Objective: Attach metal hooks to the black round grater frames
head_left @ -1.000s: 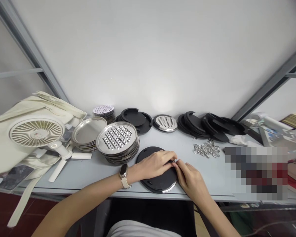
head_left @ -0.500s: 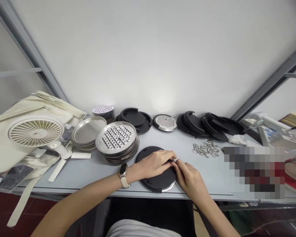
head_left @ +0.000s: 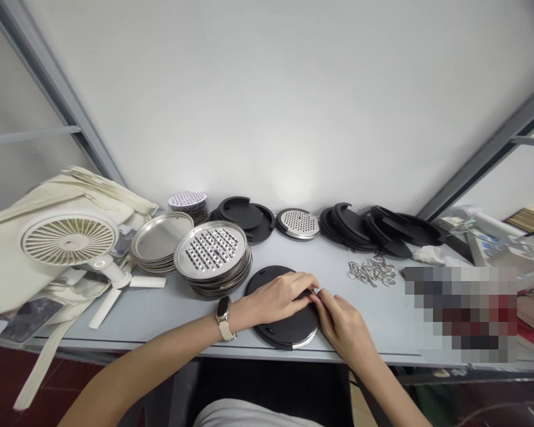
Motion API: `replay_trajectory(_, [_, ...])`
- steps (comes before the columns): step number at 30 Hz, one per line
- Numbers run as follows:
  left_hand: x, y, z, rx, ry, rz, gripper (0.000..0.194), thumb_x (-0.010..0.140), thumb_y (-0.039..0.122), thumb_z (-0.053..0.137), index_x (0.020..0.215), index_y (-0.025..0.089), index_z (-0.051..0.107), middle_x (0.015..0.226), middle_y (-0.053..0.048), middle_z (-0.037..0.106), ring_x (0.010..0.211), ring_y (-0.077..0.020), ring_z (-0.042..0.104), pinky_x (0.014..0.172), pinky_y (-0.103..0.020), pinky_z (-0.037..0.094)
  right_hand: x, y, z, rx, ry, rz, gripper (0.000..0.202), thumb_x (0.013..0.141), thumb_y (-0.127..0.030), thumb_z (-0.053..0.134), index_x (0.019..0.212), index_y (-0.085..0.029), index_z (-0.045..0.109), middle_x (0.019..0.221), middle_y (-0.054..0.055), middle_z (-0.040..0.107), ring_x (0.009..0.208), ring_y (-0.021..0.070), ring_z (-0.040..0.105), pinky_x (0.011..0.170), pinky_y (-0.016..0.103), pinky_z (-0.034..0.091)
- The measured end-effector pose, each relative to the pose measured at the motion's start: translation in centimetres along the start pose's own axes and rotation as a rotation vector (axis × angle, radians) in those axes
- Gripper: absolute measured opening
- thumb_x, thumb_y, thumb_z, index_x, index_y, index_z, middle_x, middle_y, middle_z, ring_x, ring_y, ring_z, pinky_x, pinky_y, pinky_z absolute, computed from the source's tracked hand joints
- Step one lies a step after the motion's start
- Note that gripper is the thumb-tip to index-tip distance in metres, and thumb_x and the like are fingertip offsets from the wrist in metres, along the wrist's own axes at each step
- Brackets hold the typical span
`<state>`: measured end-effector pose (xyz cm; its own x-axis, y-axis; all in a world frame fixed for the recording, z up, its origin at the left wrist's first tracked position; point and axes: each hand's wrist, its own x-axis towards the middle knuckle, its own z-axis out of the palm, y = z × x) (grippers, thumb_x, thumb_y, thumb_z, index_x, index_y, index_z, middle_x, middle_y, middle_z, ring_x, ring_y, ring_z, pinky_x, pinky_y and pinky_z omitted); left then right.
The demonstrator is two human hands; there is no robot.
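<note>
A round black plastic holder point(head_left: 288, 328) lies flat near the table's front edge, with a silver metal rim showing at its lower right. Across its top rests my left hand point(head_left: 281, 296), a watch on the wrist, thumb and forefinger closed at the holder's right edge. My right hand point(head_left: 343, 323) pinches at that same edge, its fingertips meeting those of the left. A small glint of metal shows between the fingertips; the fingers hide what it is. To the right lies a pile of small metal hooks point(head_left: 372, 270).
Left of the holder stand stacked metal grater discs point(head_left: 213, 252) and plain metal discs point(head_left: 161, 237). Along the wall are black holders point(head_left: 345, 228) and a holder with a grater disc point(head_left: 299, 223). A white fan point(head_left: 71, 240) lies on a cream bag point(head_left: 9, 273) at left.
The view has shifted very slightly. Both hands keep their grip at the holder's right edge, with hardly any finger movement visible.
</note>
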<state>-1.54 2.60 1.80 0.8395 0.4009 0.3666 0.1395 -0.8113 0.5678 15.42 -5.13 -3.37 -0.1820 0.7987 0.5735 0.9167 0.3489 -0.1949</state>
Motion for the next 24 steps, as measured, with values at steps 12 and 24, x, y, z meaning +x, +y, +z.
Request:
replay_trajectory(12, [0.04, 0.26, -0.29, -0.014, -0.012, -0.021, 0.019, 0.087, 0.013, 0.050, 0.106, 0.016, 0.049, 0.104, -0.007, 0.058, 0.098, -0.0183, 0.056, 0.087, -0.029, 0.045, -0.33, 0.28, 0.41, 0.033, -0.005, 0.009, 0.024, 0.098, -0.026, 0.035, 0.079, -0.018, 0.048, 0.057, -0.001, 0.046, 0.051, 0.0136, 0.047, 0.053, 0.024, 0.035])
replay_trajectory(24, [-0.03, 0.09, -0.17, -0.026, -0.001, -0.031, 0.021, 0.087, 0.014, 0.050, 0.108, 0.018, 0.049, 0.104, -0.007, 0.056, 0.098, -0.0184, 0.056, 0.085, -0.030, 0.045, -0.19, 0.19, 0.40, 0.002, 0.010, 0.001, 0.025, 0.098, -0.027, 0.035, 0.081, -0.017, 0.050, 0.056, -0.001, 0.047, 0.051, 0.0137, 0.047, 0.052, 0.024, 0.034])
